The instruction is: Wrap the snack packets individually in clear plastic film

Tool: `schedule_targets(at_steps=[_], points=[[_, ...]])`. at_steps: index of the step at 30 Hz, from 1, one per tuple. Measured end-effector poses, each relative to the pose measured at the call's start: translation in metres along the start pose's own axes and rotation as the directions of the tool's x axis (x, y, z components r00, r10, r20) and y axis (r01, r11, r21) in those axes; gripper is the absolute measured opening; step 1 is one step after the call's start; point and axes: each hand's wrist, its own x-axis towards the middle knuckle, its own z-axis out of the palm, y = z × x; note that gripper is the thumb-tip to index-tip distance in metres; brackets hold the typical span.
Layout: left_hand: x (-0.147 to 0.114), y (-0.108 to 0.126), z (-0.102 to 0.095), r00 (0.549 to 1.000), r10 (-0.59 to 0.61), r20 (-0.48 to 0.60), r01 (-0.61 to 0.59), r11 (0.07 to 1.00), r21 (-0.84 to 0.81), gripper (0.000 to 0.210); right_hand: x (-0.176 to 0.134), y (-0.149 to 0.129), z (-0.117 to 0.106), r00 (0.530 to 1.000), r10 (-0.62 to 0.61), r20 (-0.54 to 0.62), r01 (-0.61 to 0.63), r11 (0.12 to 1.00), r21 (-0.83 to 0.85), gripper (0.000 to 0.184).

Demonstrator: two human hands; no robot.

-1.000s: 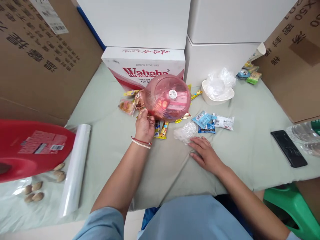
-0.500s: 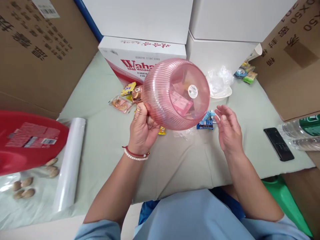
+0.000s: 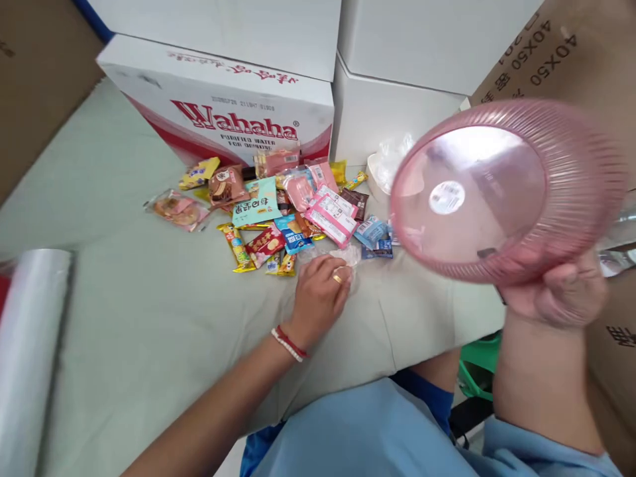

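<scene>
My right hand (image 3: 561,288) grips a see-through pink ribbed plastic bowl (image 3: 581,172) by its side, up at the right. The bowl is tilted, its flat base with a round white label turned towards me. My left hand (image 3: 320,295) rests at the table's middle, fingers curled onto crumpled see-through plastic (image 3: 350,255). Just beyond it lies a pile of wrapped snacks, among them a light-green packet (image 3: 257,201), a pink-and-white packet (image 3: 332,215), a red packet (image 3: 265,245) and a blue packet (image 3: 293,233).
A Wahaha water carton (image 3: 238,119) stands behind the snacks, beside white boxes (image 3: 392,109). Crumpled plastic bags fill a white dish (image 3: 373,179) partly hidden by the bowl. At the left lies a plastic film roll (image 3: 32,358); a brown carton (image 3: 541,59) is at right.
The bowl has passed from my left hand to my right and moved rightwards. My left hand has come down onto the see-through plastic. The pink packet seen through the bowl's base no longer shows there.
</scene>
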Motion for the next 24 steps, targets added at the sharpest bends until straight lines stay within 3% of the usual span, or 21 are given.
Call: schedule_targets(at_steps=[2,3,5,7,10,12,17,24], points=[[-0.005,-0.006,0.008,0.991,0.061,0.123,-0.093,0.957,0.273,0.028,0.023,-0.001,-0.029,1.000,-0.026,0.006,0.026,0.959,-0.281,0.023],[-0.007,-0.009,0.012,0.980,0.048,0.193,-0.115,0.929,0.352,0.032,0.035,0.005,-0.042,1.000,0.001,0.019,0.008,0.898,-0.440,0.022],[-0.013,-0.017,0.017,0.954,0.015,0.301,-0.152,0.886,0.438,0.038,0.060,0.031,-0.066,0.990,0.128,0.053,-0.047,0.673,-0.738,0.022],[-0.024,-0.024,0.016,0.940,0.030,0.339,-0.198,0.859,0.473,0.039,0.080,0.068,-0.086,0.960,0.276,0.048,-0.089,0.463,-0.882,0.024],[-0.051,-0.032,0.005,0.942,0.131,0.309,-0.276,0.826,0.491,0.040,0.097,0.122,-0.104,0.893,0.449,-0.023,-0.089,0.127,-0.988,0.030],[-0.071,-0.035,-0.006,0.940,0.201,0.275,-0.318,0.805,0.501,0.040,0.103,0.149,-0.105,0.859,0.511,-0.035,-0.047,0.011,-0.999,0.037],[-0.103,-0.040,-0.029,0.924,0.271,0.269,-0.374,0.779,0.504,0.046,0.137,0.196,-0.091,0.827,0.560,0.057,0.040,0.042,-0.998,0.043],[-0.104,-0.044,-0.034,0.911,0.295,0.288,-0.404,0.775,0.486,0.051,0.221,0.242,-0.081,0.846,0.523,0.100,0.040,0.125,-0.991,0.022]])
